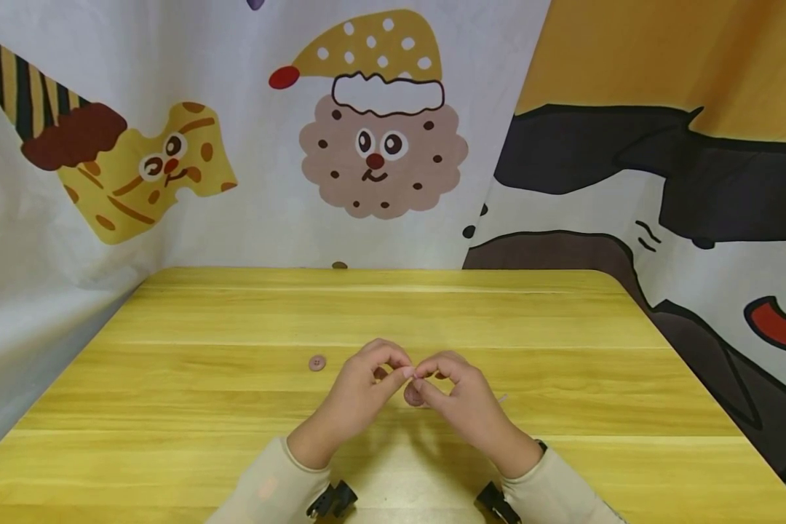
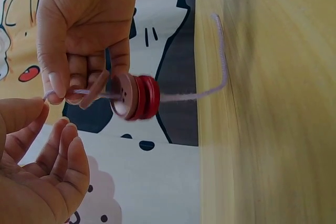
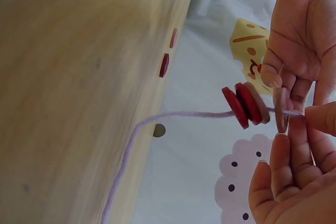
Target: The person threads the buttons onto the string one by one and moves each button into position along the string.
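My left hand [image 1: 363,393] and right hand [image 1: 463,399] meet fingertip to fingertip above the table. At the tip of a lilac cord [image 2: 223,59], my left thumb and forefinger pinch it; my right fingertips pinch it close beside them. A pinkish-brown button [image 3: 282,109] stands on edge on the cord right by the fingers. Below hang another brown button [image 2: 124,96] and two red buttons [image 2: 149,97], threaded together. The cord's long end trails down toward the tabletop.
On the wooden table [image 1: 236,313] lie a loose brown button [image 1: 317,362] and a dark red button [image 3: 164,65], the latter mostly behind my left hand in the head view. A printed cloth [image 1: 249,218] hangs behind the table's far edge.
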`<action>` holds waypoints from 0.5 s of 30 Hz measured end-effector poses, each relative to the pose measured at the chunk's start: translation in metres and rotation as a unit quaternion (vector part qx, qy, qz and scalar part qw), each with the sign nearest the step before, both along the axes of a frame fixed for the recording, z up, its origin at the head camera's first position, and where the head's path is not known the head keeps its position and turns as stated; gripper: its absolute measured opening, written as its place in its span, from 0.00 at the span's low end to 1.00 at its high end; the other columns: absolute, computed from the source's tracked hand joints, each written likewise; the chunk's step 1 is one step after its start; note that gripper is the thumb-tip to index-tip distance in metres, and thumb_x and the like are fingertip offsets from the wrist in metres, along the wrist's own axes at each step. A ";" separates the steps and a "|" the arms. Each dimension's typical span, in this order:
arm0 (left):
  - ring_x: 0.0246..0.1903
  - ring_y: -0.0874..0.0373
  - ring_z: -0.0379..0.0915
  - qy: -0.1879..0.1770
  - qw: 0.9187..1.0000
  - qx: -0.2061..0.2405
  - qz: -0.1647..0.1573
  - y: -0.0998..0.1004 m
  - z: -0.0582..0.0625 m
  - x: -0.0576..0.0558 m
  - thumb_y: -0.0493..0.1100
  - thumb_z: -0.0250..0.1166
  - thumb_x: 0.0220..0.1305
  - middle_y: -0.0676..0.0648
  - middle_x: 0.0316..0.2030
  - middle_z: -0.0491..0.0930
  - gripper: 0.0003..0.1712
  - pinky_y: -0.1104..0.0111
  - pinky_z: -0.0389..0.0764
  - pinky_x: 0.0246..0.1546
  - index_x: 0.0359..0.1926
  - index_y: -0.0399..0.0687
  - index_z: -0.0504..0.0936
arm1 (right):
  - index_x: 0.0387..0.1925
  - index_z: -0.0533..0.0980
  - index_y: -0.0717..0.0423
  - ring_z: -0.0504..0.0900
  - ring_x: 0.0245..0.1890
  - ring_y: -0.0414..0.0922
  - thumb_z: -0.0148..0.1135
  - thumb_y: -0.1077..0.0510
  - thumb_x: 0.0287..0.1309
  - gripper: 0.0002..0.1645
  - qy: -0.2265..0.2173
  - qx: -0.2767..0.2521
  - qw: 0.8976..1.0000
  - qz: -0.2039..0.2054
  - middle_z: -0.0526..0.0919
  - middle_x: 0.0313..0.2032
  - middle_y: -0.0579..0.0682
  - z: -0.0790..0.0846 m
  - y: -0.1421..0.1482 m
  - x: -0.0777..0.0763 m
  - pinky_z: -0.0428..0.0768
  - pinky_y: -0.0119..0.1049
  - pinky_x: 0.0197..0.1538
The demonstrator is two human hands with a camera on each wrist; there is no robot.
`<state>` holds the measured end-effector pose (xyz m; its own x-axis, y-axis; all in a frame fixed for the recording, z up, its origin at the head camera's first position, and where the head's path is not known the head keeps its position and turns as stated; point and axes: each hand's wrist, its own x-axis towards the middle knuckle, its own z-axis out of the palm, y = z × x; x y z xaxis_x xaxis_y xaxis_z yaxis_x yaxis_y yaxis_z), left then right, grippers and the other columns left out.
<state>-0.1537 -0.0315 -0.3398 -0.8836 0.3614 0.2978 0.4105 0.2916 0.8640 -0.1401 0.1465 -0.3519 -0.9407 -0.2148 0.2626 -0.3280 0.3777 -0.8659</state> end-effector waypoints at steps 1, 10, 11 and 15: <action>0.39 0.59 0.70 -0.001 1.000 0.001 0.000 0.000 0.000 0.000 0.37 0.63 0.65 0.54 0.37 0.76 0.03 0.66 0.72 0.40 0.34 0.49 0.80 | 0.33 0.81 0.51 0.75 0.44 0.43 0.63 0.62 0.61 0.04 -0.009 -0.004 1.000 0.000 0.79 0.37 0.45 0.000 0.000 0.000 0.75 0.49 0.53; 0.42 0.57 0.70 -0.030 1.000 0.008 0.004 -0.002 -0.001 -0.002 0.42 0.60 0.69 0.52 0.40 0.76 0.04 0.62 0.73 0.43 0.38 0.47 0.80 | 0.35 0.79 0.56 0.80 0.39 0.44 0.59 0.60 0.65 0.05 -0.050 -0.021 0.998 0.016 0.78 0.37 0.51 0.000 -0.001 0.000 0.81 0.36 0.44; 0.43 0.57 0.70 -0.033 0.999 0.009 0.005 -0.003 -0.001 -0.003 0.42 0.60 0.69 0.51 0.40 0.76 0.05 0.61 0.73 0.44 0.39 0.47 0.80 | 0.35 0.79 0.57 0.81 0.37 0.44 0.59 0.60 0.66 0.05 -0.054 -0.025 0.998 0.020 0.78 0.37 0.52 0.000 -0.001 0.000 0.82 0.35 0.42; 0.43 0.57 0.71 -0.042 0.999 0.011 0.011 -0.007 -0.001 -0.005 0.43 0.60 0.69 0.51 0.42 0.76 0.06 0.61 0.74 0.44 0.41 0.45 0.80 | 0.37 0.78 0.59 0.82 0.31 0.46 0.57 0.61 0.67 0.06 -0.067 -0.037 0.997 0.032 0.78 0.35 0.55 0.000 0.000 -0.001 0.83 0.35 0.38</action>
<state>-0.1591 -0.0389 -0.3405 -0.9136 0.3348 0.2307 0.3302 0.2799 0.9015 -0.1411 0.1461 -0.3521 -0.9536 -0.2595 0.1528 -0.2284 0.2926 -0.9285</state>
